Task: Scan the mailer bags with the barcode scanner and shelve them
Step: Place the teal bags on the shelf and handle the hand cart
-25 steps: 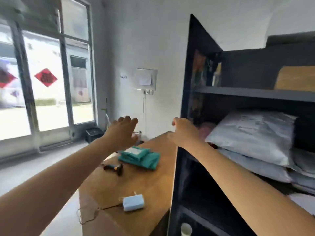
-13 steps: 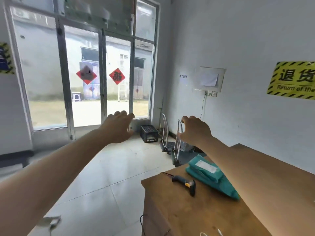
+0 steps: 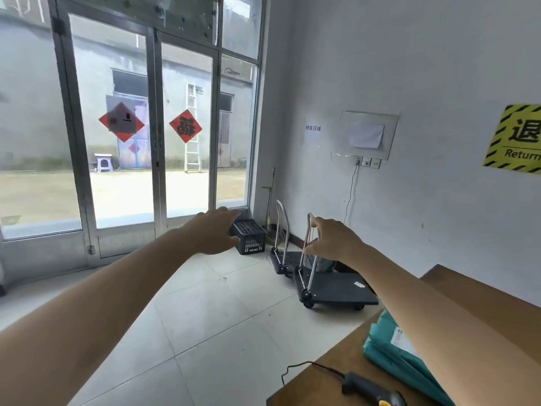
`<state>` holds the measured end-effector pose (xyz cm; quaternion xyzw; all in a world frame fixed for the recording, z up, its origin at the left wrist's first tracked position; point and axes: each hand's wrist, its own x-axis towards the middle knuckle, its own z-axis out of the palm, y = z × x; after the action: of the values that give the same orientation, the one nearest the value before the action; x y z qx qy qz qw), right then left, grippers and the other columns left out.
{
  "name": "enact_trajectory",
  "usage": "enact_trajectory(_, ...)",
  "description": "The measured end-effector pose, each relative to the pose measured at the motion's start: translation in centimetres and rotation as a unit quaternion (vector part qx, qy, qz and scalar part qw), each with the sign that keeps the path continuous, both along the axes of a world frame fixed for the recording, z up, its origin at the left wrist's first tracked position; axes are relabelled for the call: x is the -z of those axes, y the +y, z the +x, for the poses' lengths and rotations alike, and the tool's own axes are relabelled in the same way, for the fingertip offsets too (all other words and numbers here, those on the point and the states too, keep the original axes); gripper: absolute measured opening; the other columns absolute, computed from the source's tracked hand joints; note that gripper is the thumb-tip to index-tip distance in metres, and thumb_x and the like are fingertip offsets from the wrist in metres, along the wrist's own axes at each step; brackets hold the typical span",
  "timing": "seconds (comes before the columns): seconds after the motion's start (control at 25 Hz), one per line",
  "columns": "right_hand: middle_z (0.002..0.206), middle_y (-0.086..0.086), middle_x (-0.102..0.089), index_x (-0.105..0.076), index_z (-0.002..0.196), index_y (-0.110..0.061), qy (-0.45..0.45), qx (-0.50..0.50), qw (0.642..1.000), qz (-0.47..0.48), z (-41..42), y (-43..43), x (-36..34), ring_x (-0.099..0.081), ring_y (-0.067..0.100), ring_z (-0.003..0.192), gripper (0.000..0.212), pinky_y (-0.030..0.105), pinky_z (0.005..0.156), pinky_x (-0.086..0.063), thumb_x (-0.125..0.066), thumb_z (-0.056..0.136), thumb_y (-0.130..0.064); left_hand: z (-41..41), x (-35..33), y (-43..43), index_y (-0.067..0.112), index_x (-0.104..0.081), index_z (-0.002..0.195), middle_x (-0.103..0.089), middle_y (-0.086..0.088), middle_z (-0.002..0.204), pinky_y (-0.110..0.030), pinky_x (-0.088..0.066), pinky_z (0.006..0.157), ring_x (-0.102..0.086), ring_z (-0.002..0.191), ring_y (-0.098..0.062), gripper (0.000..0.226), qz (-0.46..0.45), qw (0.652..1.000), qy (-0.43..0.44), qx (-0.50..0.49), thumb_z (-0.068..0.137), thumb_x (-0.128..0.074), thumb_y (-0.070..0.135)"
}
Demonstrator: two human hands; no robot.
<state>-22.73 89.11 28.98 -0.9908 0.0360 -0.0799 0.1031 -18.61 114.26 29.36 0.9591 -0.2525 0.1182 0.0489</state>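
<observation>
Both arms are stretched out in front with nothing in them. The left hand (image 3: 215, 231) is palm down with the fingers relaxed and slightly spread. The right hand (image 3: 333, 240) has its fingers loosely curled around plain air, so it's empty too. The task stuff is way down at the 4 to 5 o'clock corner of the view. There's a stack of teal plastic mailer bags (image 3: 386, 351) on the brown wooden surface (image 3: 316, 385), and the top one has a white label. It looks like two bags, but the right forearm crosses over them so I can't count for sure. One black handheld barcode scanner (image 3: 370, 388) with a yellow button lies at about 7 o'clock from the bags, close by but not touching, and its black cable (image 3: 304, 365) loops off toward the surface's edge. Neither hand is anywhere near any of it. On the floor around 1 o'clock from the hands there are two black platform trolleys with metal handles, a nearer one (image 3: 339, 291) and a farther one (image 3: 285, 259). There's also one black plastic crate (image 3: 250, 237). The glass doors have two red diamond paper stickers (image 3: 185, 126) (image 3: 121, 122), and one yellow and black striped sign (image 3: 518, 139) is on the wall at 3 o'clock.
</observation>
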Motion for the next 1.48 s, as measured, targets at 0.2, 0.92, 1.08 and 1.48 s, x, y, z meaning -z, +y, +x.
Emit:
enact_trajectory(0.2, 0.126, 0.009, -0.053, -0.040, 0.138, -0.016, 0.014, 0.069, 0.998, -0.002, 12.2, 1.0, 2.2, -0.051, 0.025, 0.114, 0.067, 0.035, 0.089, -0.045, -0.068, 0.080, -0.036, 14.5, 1.4, 0.9, 0.015, -0.033, 0.141, -0.047, -0.007, 0.137, -0.038, -0.040, 0.101, -0.045, 0.124, -0.024, 0.060, 0.023, 0.996, 0.013, 0.084, 0.089, -0.055, 0.035)
enact_trajectory(0.92, 0.163, 0.010, -0.004, -0.003, 0.155, -0.023, 0.110, 0.378, 0.919, 0.011, 26.4, -20.1, 6.0, -0.010, 0.028, 0.149, 0.089, 0.042, 0.115, -0.026, -0.052, 0.088, -0.057, 40.4, 4.6, -34.8, 0.022, 0.004, 0.153, 0.007, -0.013, 0.160, -0.045, -0.018, 0.118, -0.001, 0.149, -0.029, 0.079, 0.159, 0.877, 0.006, 0.453, 0.095, -0.047, 0.039)
enact_trajectory(1.08, 0.163, 0.009, -0.004, -0.008, 0.155, -0.024, 0.083, 0.525, 0.841, 0.101, 19.2, -25.1, 8.9, -0.012, 0.027, 0.149, 0.088, 0.042, 0.117, -0.024, -0.055, 0.088, -0.055, 36.6, 7.5, -45.3, 0.025, 0.006, 0.152, 0.007, -0.013, 0.160, -0.046, -0.018, 0.118, -0.001, 0.149, -0.029, 0.081, 0.178, 0.806, 0.020, 0.565, 0.094, -0.048, 0.042)
enact_trajectory(1.48, 0.152, 0.000, -0.038, -0.013, 0.152, -0.018, -0.214, 0.796, 0.389, 0.411, 11.0, -24.1, 24.9, -0.044, 0.022, 0.132, 0.111, 0.035, 0.104, -0.039, -0.064, 0.070, -0.071, 26.0, 26.7, -60.6, 0.021, 0.006, 0.153, 0.014, -0.005, 0.160, -0.049, -0.014, 0.118, -0.003, 0.149, -0.029, 0.089, 0.352, 0.578, 0.163, 0.718, 0.089, -0.033, 0.068)
